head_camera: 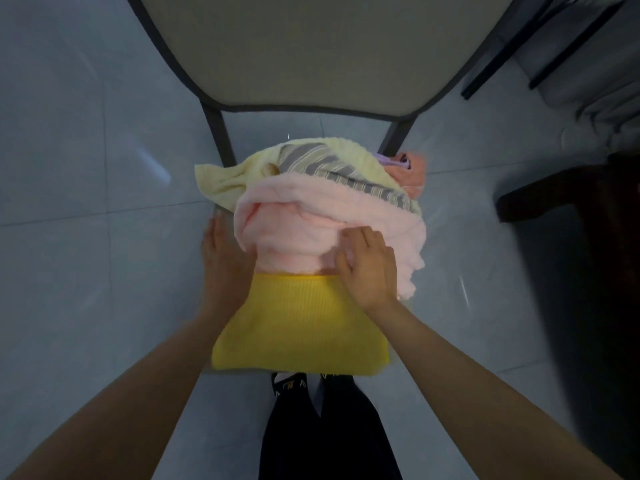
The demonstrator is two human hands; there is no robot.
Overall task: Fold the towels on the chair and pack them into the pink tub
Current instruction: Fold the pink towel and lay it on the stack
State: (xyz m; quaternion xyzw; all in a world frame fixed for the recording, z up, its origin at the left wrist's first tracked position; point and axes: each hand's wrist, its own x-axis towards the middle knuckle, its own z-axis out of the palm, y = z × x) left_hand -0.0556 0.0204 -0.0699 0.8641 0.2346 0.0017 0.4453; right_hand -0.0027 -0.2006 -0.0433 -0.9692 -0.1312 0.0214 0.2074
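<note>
- Progress: early. One bright yellow ribbed towel (299, 327) lay folded flat at the chair's (322, 46) front edge; pink tub not in view.
- Left: fluffy pale-pink terry towel (294, 230), cream waffle towel (221, 181), grey-striped cloth (325, 164), coral piece (412, 174), all crumpled in a heap.
- My right hand (370, 268): grip pinching pink terry. My left hand (225, 261): open, flat vs. pile's side.

On the chair (322, 53) seat lies a heap of towels. Nearest is a bright yellow towel (298, 330), folded flat into a neat rectangle at the seat's near edge. Behind it a pink towel (304, 216) sits crumpled on top of the pile, over a pale yellow towel (218, 183), a grey striped towel (322, 164) and an orange towel (410, 174) (far right, mostly hidden)
</note>
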